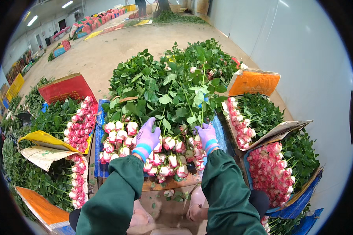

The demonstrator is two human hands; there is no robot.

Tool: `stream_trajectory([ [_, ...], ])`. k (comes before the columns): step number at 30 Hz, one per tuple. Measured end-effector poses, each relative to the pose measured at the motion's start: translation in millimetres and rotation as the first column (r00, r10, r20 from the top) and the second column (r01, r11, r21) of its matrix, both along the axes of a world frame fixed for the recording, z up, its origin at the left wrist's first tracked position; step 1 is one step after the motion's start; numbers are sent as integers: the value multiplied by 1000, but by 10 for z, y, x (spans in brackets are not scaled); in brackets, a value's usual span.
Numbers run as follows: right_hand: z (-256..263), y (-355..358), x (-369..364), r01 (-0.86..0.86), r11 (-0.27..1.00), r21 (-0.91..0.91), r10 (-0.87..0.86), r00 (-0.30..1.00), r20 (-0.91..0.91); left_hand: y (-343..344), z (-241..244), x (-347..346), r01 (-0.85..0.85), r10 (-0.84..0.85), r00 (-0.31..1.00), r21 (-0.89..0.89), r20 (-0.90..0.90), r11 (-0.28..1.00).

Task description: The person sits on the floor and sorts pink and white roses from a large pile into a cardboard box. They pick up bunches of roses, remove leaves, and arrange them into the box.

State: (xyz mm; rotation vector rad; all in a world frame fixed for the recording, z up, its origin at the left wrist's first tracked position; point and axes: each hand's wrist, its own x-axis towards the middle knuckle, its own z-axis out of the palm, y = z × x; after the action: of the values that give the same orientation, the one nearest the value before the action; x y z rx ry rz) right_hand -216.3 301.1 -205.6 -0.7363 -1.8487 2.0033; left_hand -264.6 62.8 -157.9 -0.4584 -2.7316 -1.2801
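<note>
A large heap of cut roses with white and pink heads (164,170) lies before me, heads toward me, leafy stems (153,85) pointing away. My left hand (147,136), in a lilac glove with a blue cuff, rests among the rose heads, thumb and fingers apart, with no clear hold on anything. My right hand (206,135), gloved alike, has its fingers closed around the lower part of a long green rose stem (203,88) that rises over the heap.
Rose bunches (81,126) between red, yellow and orange sheets stand at left. More bunches (269,173) line the right, beside a pale wall (297,58). Near my feet lies a fallen rose head (168,193). Another person's legs (141,7) show far back.
</note>
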Motion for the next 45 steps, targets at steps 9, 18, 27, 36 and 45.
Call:
stream_trajectory([
  [9, -79, -212, -463, -256, 773, 580, -157, 809, 566, 465, -147, -542, 22, 92, 969, -452, 228, 892],
  [18, -106, 86, -678, -433, 770, 469, -32, 708, 706, 660, -582, -776, -372, 217, 692, 83, 688, 924],
  [27, -166, 106, -806, -452, 774, 444, -45, 659, 751, 887, -433, -601, 104, 77, 929, -455, 362, 885],
  [36, -361, 158, -760, -118, 918, 379, -56, 907, 418, 729, -558, -709, 98, -391, 629, 430, 672, 897],
  [45, 699, 100, 148, -374, 889, -265, 331, 923, -195, 453, 526, -283, -35, -484, 744, 751, 460, 660],
])
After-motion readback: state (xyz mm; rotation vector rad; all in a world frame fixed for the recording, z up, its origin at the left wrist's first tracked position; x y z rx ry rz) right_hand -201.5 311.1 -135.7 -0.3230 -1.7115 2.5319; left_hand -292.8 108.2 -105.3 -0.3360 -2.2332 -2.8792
